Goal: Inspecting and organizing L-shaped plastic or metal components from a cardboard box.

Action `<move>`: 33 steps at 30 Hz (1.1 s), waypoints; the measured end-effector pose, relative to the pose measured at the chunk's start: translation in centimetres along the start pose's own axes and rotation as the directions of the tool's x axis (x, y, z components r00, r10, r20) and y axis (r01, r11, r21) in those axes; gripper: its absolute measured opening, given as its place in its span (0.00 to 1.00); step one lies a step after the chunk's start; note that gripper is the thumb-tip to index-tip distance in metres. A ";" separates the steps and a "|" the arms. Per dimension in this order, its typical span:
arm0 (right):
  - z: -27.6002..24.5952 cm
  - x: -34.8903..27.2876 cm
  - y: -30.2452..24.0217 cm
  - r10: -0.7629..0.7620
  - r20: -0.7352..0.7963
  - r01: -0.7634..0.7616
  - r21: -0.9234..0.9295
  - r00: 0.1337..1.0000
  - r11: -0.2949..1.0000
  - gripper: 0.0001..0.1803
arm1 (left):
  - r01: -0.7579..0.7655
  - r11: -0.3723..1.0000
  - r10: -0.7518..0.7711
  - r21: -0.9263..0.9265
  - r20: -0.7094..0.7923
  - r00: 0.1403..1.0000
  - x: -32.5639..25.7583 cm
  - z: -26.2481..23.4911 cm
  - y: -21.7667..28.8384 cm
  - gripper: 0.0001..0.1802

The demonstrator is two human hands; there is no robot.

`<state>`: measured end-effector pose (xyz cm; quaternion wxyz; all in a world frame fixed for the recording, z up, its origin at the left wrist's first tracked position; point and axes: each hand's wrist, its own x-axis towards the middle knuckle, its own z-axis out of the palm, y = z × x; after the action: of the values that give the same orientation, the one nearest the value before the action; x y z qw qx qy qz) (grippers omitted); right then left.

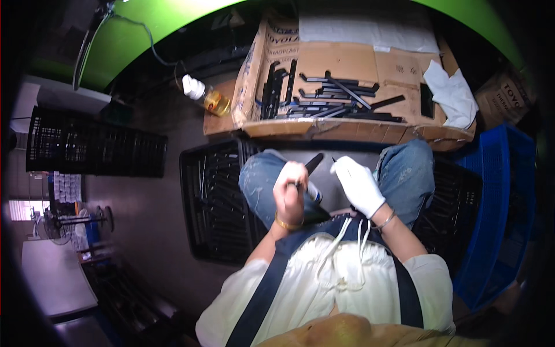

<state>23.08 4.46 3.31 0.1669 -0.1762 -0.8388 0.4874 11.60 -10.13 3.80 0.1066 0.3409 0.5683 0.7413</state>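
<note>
My bare left hand (291,194) is closed around a long black plastic piece (315,163), whose rounded end sticks out past my fingers toward the upper right. My right hand (357,186) wears a white glove, with its fingers pinched together beside that end. A small dark tip shows at the gloved fingertips, too little to name. Between my knees, just right of my left hand, is a small blue and white cylindrical object (314,192). Ahead of me, several black plastic strips (335,95) lie in loose piles in a cut-down cardboard box (399,75).
A black crate (188,231) of dark strips stands at my left, another crate (448,202) at my right. Beyond that is a blue plastic basket (491,231). A bottle of yellow liquid (216,102) and a white cloth (452,95) flank the box. Stacked black crates (98,144) stand far left.
</note>
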 end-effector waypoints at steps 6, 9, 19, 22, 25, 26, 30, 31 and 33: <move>0.4 2.3 -7.7 0.077 0.149 -0.135 0.434 0.986 0.891 0.12 | 0.197 0.916 -0.224 -0.349 -0.038 0.974 -1.2 0.7 0.0 0.24; 0.7 3.0 -8.1 0.131 0.263 -0.257 0.531 0.956 0.807 0.13 | 0.257 0.881 -0.259 -0.397 0.049 0.965 -1.1 -0.1 -0.3 0.24; 0.3 -1.4 -3.7 0.085 0.428 -0.130 0.078 0.900 0.988 0.18 | 0.411 0.014 -0.402 -0.911 0.371 0.837 4.1 -3.5 -0.5 0.28; 0.8 -2.9 -3.3 0.184 0.536 -0.198 -0.031 0.824 0.980 0.21 | 0.462 -0.030 -0.321 -0.886 0.446 0.835 4.8 -3.2 -0.1 0.29; 0.7 -2.9 -3.9 0.170 0.509 -0.202 0.009 0.844 0.979 0.22 | 0.459 -0.005 -0.300 -0.888 0.439 0.847 4.8 -2.8 0.1 0.30; 0.7 -2.8 -3.8 0.169 0.502 -0.193 -0.004 0.848 0.981 0.22 | 0.443 -0.001 -0.310 -0.897 0.421 0.852 4.8 -2.7 0.2 0.30; 1.0 -2.5 -3.3 0.191 0.476 -0.184 -0.063 0.858 0.981 0.21 | 0.413 0.236 -0.625 -0.880 0.188 0.757 2.9 -0.3 0.5 0.26; 1.3 -2.6 -2.4 0.148 0.426 -0.158 -0.013 0.893 0.987 0.20 | 0.496 0.351 -0.641 -0.794 0.183 0.746 1.8 0.9 0.3 0.24; 1.4 -2.5 -1.5 0.169 0.407 -0.214 0.067 0.898 0.975 0.19 | 0.593 0.468 -0.642 -0.655 0.210 0.738 -0.6 2.3 -0.4 0.21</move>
<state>24.48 1.61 3.68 -0.0470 -0.1455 -0.8056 0.5723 13.45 -8.57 3.49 0.4656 0.0234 0.3398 0.8168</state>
